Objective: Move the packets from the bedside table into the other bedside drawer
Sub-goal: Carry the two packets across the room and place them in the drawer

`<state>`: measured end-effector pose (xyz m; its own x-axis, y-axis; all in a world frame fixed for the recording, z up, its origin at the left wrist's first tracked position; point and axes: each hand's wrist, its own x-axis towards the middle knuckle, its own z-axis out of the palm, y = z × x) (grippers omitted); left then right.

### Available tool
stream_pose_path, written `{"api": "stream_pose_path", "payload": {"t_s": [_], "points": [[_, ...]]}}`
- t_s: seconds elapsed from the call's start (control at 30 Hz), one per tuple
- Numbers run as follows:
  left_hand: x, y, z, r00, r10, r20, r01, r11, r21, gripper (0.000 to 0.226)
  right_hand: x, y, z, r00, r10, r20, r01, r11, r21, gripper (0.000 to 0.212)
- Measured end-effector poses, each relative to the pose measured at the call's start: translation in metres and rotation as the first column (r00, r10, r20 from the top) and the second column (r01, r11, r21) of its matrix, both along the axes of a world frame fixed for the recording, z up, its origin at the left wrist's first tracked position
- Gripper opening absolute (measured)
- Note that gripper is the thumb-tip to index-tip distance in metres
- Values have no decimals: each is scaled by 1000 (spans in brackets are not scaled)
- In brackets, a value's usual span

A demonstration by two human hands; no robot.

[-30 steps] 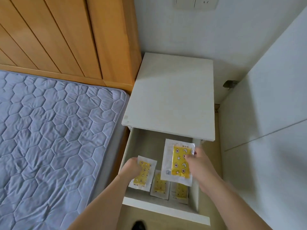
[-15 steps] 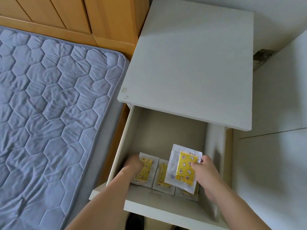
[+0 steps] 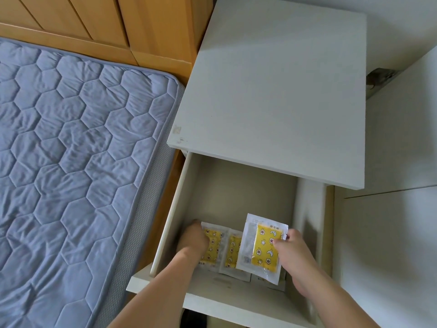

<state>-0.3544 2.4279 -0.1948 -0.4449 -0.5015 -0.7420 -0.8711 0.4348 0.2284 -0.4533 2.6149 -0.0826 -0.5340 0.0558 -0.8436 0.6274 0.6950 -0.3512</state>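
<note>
The white bedside table (image 3: pixel 279 91) has its drawer (image 3: pixel 227 185) pulled open. Inside, near the front, lie yellow-and-white packets. My left hand (image 3: pixel 192 241) rests on the leftmost packet (image 3: pixel 214 247) at the drawer's left side; its fingertips are hidden. A second packet (image 3: pixel 231 252) lies beside it. My right hand (image 3: pixel 292 253) pinches a third packet (image 3: pixel 262 247) by its right edge, holding it tilted above the others. Another packet (image 3: pixel 267 281) shows partly beneath it.
A bed with a blue quilted mattress (image 3: pixel 71 174) lies directly left of the drawer, against a wooden headboard (image 3: pixel 106 24). A white wardrobe panel (image 3: pixel 397 209) stands close on the right. The back half of the drawer floor holds nothing.
The view has dropped closer to the drawer. Both hands have gone lower into it; the left packet now lies flat on the drawer floor, and the right hand's packet sits lower over the others.
</note>
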Motion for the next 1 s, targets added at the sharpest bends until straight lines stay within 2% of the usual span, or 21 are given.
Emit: {"api": "stream_pose_path", "payload": {"t_s": [0.07,0.23,0.37,0.43,0.53,0.63,0.73,1.0], "points": [[-1,0,4,997,-67,43,70,996,-63,18,3,-1,-6,1000,3,2,-3,1000,-3,7],[-13,-13,45,943,-294,158,308,949,-69,24,9,-15,-24,999,13,31,-12,1000,-9,5],[-7,-19,108,812,-581,55,581,795,-176,29,20,-46,-46,998,55,16,-54,995,-83,10],[7,-23,132,764,-643,46,634,737,-233,26,29,-66,-54,998,64,28,-60,991,-123,16],[31,-41,149,787,-616,18,590,744,-313,15,48,-91,-73,993,74,92,-55,980,-192,30],[49,-64,150,885,-456,-93,396,842,-367,14,62,-110,-88,982,179,62,-169,975,-146,43],[62,-85,132,923,-364,-125,295,878,-376,19,68,-119,-94,977,210,34,-206,974,-96,44],[70,-101,105,965,-257,-44,223,903,-367,21,73,-137,-108,971,237,30,-238,971,16,39]]}}
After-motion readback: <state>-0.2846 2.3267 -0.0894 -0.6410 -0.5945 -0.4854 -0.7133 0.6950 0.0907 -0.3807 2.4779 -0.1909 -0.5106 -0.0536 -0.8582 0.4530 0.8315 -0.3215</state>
